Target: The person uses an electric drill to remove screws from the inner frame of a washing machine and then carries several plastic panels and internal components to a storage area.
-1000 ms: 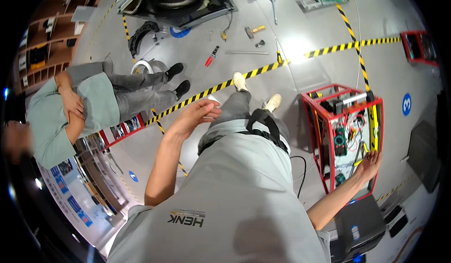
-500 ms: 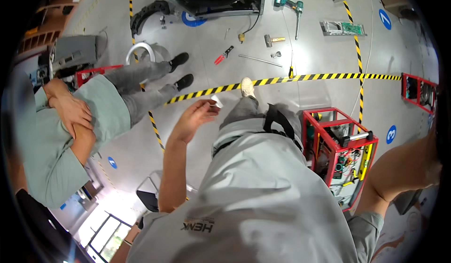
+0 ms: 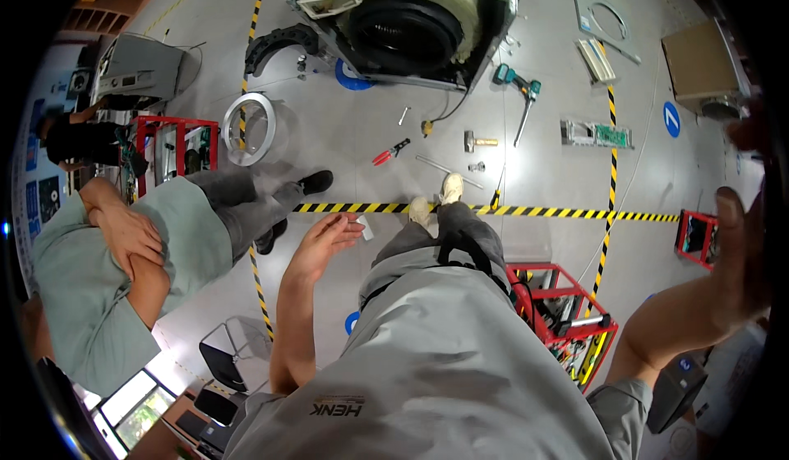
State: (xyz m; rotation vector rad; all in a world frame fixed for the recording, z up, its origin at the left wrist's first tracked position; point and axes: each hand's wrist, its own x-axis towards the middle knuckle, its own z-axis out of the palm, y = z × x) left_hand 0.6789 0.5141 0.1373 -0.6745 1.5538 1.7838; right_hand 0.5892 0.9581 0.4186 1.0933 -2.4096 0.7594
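My left hand (image 3: pixel 322 245) is in front of my waist, its fingers pinched on a small white piece (image 3: pixel 366 228) whose exact kind I cannot make out. Raised at the far right rim, my right hand (image 3: pixel 734 250) is partly lost in the dark edge. Its thumb stands away from the other fingers, and I see nothing between them. On the floor ahead lie red-handled pliers (image 3: pixel 391 152), a hammer (image 3: pixel 480 141), a teal cordless power tool (image 3: pixel 518 82) with a long shaft, a metal rod (image 3: pixel 448 171) and a screwdriver (image 3: pixel 496 190).
An opened washing machine (image 3: pixel 403 28) lies ahead, with a dark curved part (image 3: pixel 279 46) and a silver ring (image 3: pixel 249 129) left of it. Red-framed carts (image 3: pixel 559 308) stand right and left. A person with folded arms (image 3: pixel 131 246) stands at my left. Striped tape (image 3: pixel 559 212) crosses the floor.
The view has shifted, bringing more of the washing machine into sight. Both my shoes now show near the tape. My right hand's thumb and fingers have come partly into view.
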